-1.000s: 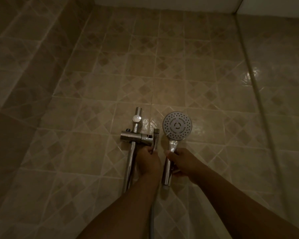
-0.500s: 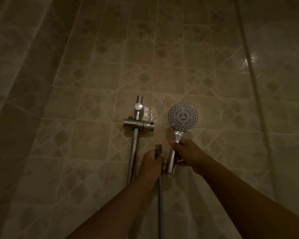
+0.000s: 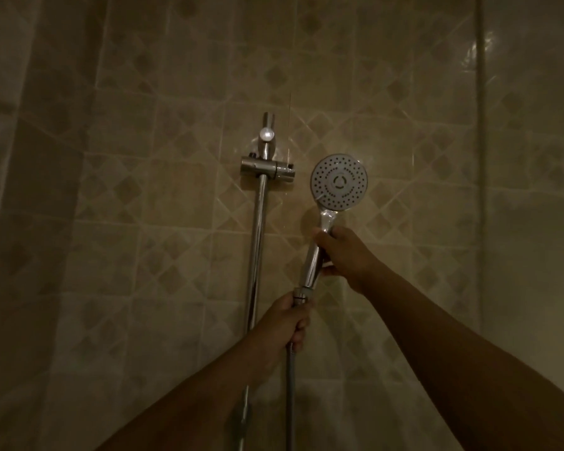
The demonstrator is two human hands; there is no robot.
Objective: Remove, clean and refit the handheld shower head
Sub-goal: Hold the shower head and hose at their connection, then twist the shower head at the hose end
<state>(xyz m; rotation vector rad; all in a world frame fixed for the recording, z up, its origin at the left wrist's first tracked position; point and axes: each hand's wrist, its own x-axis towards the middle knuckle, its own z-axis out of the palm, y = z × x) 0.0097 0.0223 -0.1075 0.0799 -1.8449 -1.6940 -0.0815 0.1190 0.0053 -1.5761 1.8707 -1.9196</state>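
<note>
The chrome handheld shower head (image 3: 338, 182) faces me with its round spray face up, held upright to the right of the rail. My right hand (image 3: 345, 255) grips its handle at mid-length. My left hand (image 3: 282, 322) is closed around the top end of the metal hose (image 3: 289, 395), and the hose's nut (image 3: 302, 294) sits right at the bottom end of the handle. Whether nut and handle are joined I cannot tell. The hose hangs straight down from my left hand.
A vertical chrome slide rail (image 3: 258, 249) is fixed to the tiled wall (image 3: 176, 222), with an empty holder bracket (image 3: 267, 167) near its top, left of the shower head. A wall corner (image 3: 479, 157) runs down the right side. The light is dim.
My left hand has lowered the hose end from beside the bracket to the bottom of the handle. The shower head has stayed in my right hand, and the camera has tilted.
</note>
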